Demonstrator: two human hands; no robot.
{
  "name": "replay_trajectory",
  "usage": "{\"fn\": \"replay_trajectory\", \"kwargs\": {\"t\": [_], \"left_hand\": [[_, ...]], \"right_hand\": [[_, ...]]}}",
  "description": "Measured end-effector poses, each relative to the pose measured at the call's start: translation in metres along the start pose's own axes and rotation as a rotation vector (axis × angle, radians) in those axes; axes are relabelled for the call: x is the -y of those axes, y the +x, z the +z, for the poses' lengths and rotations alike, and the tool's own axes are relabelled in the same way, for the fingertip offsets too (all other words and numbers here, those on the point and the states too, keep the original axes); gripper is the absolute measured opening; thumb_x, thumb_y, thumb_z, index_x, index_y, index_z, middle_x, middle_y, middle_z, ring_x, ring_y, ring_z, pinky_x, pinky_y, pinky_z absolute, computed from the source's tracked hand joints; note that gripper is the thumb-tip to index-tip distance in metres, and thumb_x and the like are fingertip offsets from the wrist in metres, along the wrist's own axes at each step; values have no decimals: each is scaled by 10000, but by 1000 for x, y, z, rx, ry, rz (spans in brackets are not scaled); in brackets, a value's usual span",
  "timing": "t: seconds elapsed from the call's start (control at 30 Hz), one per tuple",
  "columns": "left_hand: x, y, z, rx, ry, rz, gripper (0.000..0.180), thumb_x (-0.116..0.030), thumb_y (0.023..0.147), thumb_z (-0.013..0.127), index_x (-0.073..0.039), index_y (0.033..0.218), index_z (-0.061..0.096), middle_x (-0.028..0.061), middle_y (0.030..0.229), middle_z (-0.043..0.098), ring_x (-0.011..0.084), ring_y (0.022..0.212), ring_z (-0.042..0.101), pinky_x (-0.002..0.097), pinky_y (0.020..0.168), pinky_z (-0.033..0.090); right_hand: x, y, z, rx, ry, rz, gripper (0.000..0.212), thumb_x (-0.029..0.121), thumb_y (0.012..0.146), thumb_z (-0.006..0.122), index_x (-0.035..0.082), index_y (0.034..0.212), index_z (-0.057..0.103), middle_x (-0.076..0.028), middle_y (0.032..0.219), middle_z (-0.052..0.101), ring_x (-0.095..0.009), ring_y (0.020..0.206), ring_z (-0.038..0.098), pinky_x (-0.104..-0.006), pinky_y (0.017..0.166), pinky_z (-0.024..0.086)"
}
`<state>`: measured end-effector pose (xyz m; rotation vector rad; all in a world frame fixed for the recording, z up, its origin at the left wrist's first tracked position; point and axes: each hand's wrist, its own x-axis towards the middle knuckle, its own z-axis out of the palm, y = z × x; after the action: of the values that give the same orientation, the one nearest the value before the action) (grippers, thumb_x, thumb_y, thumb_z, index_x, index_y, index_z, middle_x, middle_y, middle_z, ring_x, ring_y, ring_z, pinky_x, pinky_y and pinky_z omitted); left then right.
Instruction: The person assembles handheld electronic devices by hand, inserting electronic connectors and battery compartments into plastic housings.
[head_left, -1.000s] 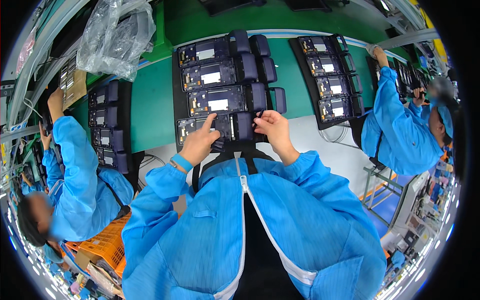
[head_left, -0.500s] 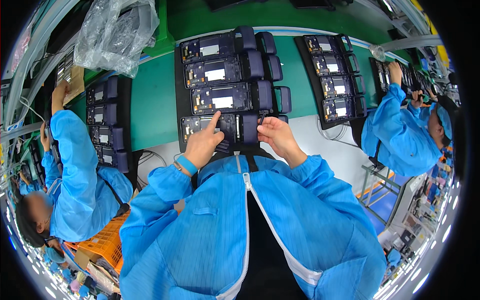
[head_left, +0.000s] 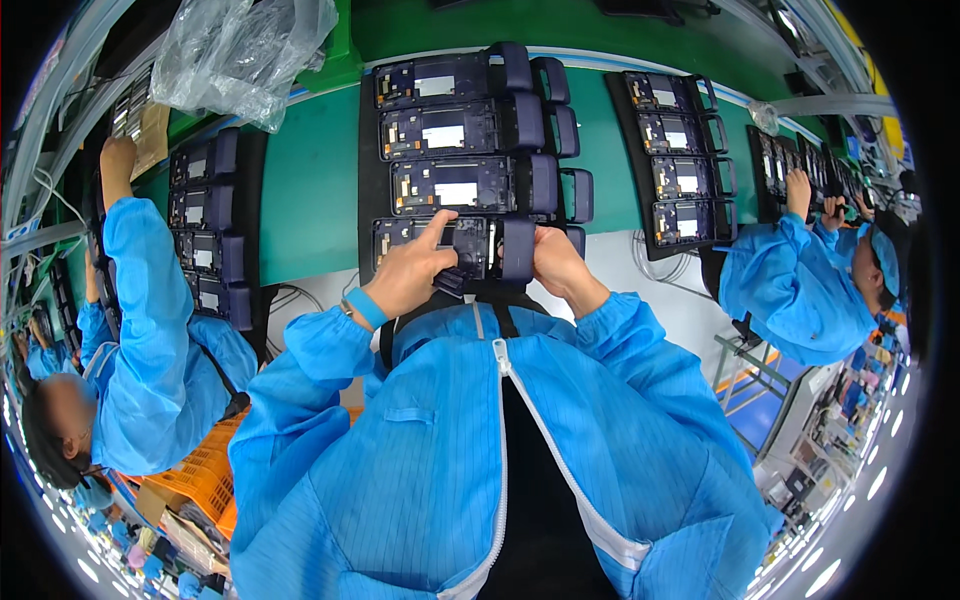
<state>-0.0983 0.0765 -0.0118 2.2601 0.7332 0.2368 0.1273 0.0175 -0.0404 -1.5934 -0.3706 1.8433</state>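
Dark casing (head_left: 473, 244), one — lying on a black mat (head_left: 369, 160), nearest the person, three similar casings (head_left: 443, 137) lying beyond. Left hand (head_left: 405, 278): resting across the casing, index finger extending, thumb standing apart; whether curled fingers are gripping anything, cannot tell. Right hand (head_left: 562, 262): bunching its fingers at the purple block (head_left: 517, 250) — anything pinched is lying hidden.

Across the middle of the green table (head_left: 310, 205) lies a black board (head_left: 368, 165), reaching the near edge; more black boards (head_left: 633, 150) lie left and right, each bearing dark housings (head_left: 425, 190).
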Motion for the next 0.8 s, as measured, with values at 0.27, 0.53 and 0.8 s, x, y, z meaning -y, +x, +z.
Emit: {"fn": "replay_trajectory", "kwargs": {"t": [0.27,0.53,0.8], "left_hand": [[3,-3,3,-32,-32,24,260,136,557,545,-58,730,542,164,1330,315,334,762,601,404,593,496],[4,-3,7,-10,-58,22,259,137,556,539,-56,729,544,166,1323,323,336,760,600,406,577,485],[3,-3,14,6,26,-25,202,89,580,566,-57,716,536,181,1337,326,324,737,601,400,583,485]], "right_hand": [[25,-12,20,6,-167,-80,164,-8,694,694,-19,806,574,-87,736,608,-174,579,605,-274,498,515],[12,-6,17,-26,-63,-113,237,-16,715,674,-6,877,502,-105,720,605,-197,535,603,-301,478,524],[-31,-50,-16,-114,-11,-138,297,29,811,559,-51,1087,485,-117,972,593,-176,884,580,-283,765,480]]}}
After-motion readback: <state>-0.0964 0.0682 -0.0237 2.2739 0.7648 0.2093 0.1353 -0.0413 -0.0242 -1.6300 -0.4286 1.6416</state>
